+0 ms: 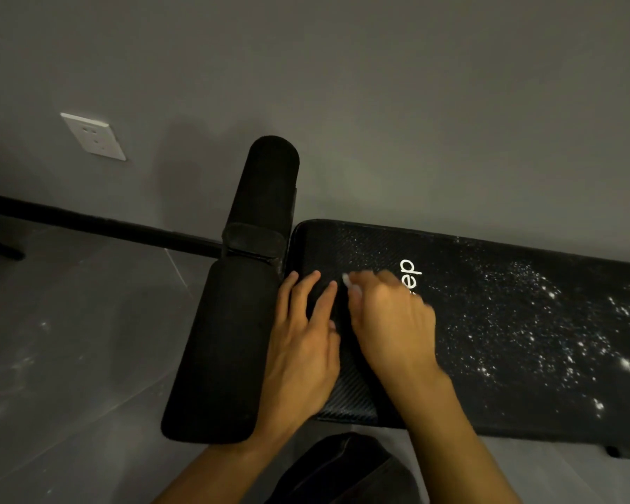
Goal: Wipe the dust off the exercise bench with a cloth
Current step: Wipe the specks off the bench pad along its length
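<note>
Left grip (302, 343) lies flat, fingers apart, on the dusty bench (506, 285); right grip (390, 314) is blurred, its hold unclear.

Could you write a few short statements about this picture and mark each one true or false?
1. The left hand lies flat on the bench pad. True.
2. The white dust lies mostly at the pad's end beside the foam rollers. False: it lies mostly beyond the right hand, away from the rollers.
3. The right hand grips a foam roller. False: it is on the pad, next to the left hand.
4. A white socket is on the wall. True.
</note>
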`<state>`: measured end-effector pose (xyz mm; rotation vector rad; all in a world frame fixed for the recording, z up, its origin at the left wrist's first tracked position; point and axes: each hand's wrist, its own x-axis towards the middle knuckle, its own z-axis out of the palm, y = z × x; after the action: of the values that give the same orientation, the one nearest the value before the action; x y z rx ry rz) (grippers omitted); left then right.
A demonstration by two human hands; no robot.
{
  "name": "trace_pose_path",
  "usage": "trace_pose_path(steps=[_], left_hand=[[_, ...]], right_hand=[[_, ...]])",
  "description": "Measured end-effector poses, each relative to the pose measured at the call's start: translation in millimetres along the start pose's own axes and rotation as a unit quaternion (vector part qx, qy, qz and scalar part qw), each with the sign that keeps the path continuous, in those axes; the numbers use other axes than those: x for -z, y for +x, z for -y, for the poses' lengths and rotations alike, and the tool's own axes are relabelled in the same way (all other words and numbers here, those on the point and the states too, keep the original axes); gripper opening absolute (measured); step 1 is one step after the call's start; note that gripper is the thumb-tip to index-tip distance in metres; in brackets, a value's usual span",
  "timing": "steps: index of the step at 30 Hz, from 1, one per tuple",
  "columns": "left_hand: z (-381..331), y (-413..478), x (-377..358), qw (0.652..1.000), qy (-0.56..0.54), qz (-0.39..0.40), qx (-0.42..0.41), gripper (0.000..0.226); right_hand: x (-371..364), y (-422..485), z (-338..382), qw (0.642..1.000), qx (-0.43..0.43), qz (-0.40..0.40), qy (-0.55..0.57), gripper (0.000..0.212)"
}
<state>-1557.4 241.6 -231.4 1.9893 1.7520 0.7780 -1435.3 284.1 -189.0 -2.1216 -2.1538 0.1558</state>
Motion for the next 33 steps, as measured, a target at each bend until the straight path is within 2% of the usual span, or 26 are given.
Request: trace_pose_path(steps=[4,8,10,15,20,23,27,30,33], left_hand=[[-2,0,2,1.0,0.014,-0.001,-0.003,0.052],[0,0,-1,1.0,0.017,0.004,-0.01,0.054],[1,0,-1,1.0,0.023,0.004,-0.01,0.056],[2,1,-3,1.0,0.024,0.008,-0.007,0.055],[3,3,-5,1.0,0.007,-0.004,-0.004,0.055],[3,3,-4,1.0,0.001,-0.001,-0.004,0.053],[1,3,-3,1.0,-0.002,0.005,-0.009,0.053],[1,2,-1,1.0,-0.008,0.003,-0.004,0.053],[1,3,-1,1.0,-0.013,0.001,-0.001,0.053]], right_hand=[[-6,43,7,1.0,0.0,-0.011,0.015,0.032],[2,13,-1,0.998,0.046,0.019,0.042,0.035],[4,9,-5,0.998,0.034,0.023,0.04,0.033],[-4,70,5,1.0,0.003,-0.02,-0.003,0.032],[-2,54,5,0.998,0.062,-0.002,0.03,0.031],[-2,46,-2,0.999,0.04,-0.013,0.028,0.031],[-7,89,7,1.0,-0.002,-0.025,-0.009,0.032],[-5,92,14,0.999,0.043,-0.003,-0.017,0.029],[2,69,8,0.994,0.099,0.027,0.032,0.033]])
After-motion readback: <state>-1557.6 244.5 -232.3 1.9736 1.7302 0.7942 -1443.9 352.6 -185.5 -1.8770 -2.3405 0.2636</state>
